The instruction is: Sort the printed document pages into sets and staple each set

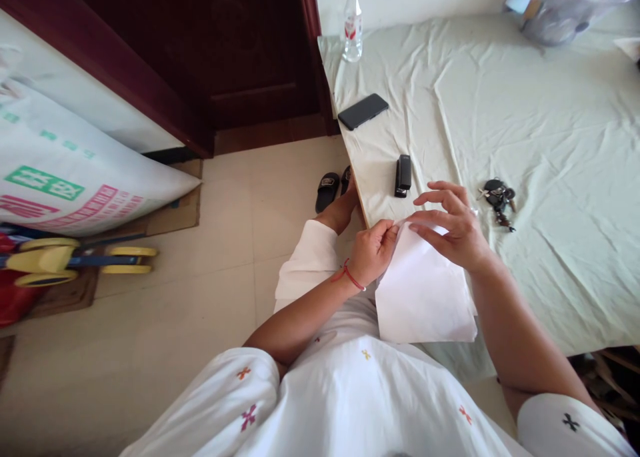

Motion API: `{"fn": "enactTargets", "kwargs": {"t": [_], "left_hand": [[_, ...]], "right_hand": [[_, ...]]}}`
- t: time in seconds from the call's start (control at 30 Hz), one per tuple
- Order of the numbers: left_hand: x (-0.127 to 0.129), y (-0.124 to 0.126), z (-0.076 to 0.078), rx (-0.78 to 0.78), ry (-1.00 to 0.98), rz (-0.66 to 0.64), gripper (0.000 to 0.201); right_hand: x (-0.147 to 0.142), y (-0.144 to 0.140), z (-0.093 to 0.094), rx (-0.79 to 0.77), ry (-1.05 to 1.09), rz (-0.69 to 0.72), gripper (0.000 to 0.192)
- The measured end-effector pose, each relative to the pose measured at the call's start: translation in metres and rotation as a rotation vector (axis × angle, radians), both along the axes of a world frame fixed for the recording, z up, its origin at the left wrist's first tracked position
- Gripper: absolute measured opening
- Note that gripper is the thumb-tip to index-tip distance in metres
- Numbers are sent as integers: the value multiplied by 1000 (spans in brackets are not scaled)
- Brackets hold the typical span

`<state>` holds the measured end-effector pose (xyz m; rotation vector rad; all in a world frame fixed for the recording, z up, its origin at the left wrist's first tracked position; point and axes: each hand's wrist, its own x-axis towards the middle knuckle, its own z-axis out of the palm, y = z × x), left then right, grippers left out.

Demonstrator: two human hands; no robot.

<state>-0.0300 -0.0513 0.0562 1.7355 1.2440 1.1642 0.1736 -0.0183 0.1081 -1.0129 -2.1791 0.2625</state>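
**Both hands at the top corner of a white sheet**

Left hand (369, 252): fingers curled, thumb and fingertips pinching the top corner of the sheet of paper (423, 297). A red string sits on that wrist.

Right hand (453, 225): fingers spread and stretched flat over the upper edge of the paper, tips meeting the left hand's at the same corner. It pinches nothing that shows.

The paper lies at the near edge of the tabletop (550, 144), which is covered with a pale, creased cloth; its lower part hangs past the edge toward the person's lap.

Just beyond the hands stands a black stapler (403, 175). A bunch of keys (497, 198) lies just right of the right hand. Farther off, a dark phone (363, 111) lies flat, and a clear water bottle (353, 24) stands upright at the far corner. A black sandal (327, 191) shows on the tiled floor below the table edge.
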Motion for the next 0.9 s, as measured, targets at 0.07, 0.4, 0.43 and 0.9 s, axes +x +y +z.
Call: {"fn": "enactTargets", "kwargs": {"t": [0.07, 0.4, 0.43, 0.9], "left_hand": [[-1, 0, 1, 15, 19, 1, 27], [-1, 1, 3, -17, 13, 7, 28], [0, 1, 2, -18, 12, 7, 28], [2, 4, 6, -11, -3, -10, 32]], "right_hand": [[0, 1, 1, 7, 4, 5, 12], [4, 1, 0, -9, -12, -27, 6], [5, 1, 0, -17, -22, -42, 6], [13, 15, 24, -98, -164, 34, 19]]}}
